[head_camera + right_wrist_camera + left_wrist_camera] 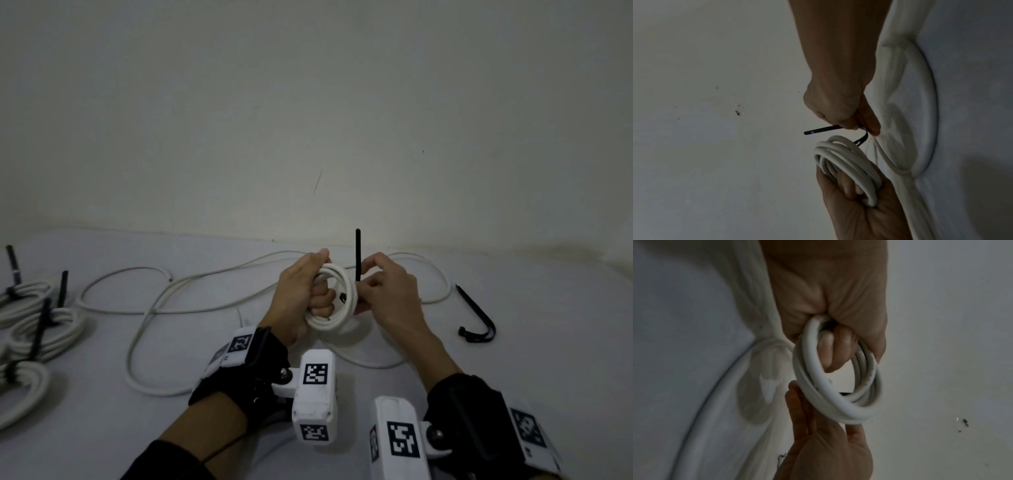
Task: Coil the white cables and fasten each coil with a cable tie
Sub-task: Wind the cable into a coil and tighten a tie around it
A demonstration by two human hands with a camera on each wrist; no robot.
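1. White cables: three finished coils (32,318) lie at the far left of the counter (513,342), each cinched by a black tie, set aside out of the work area.
2. A loose cable (144,329) sprawls across the middle, likely waiting its turn.
3. The left hand (301,294) has its fingers curled through the current coil (337,301), holding the loops together, raised off the counter.
4. The right hand (390,291) pinches a black cable tie (358,255) against the coil, its tail standing up, seemingly to wrap it.
5. Spare ties (478,318) lie to the right, within reach.
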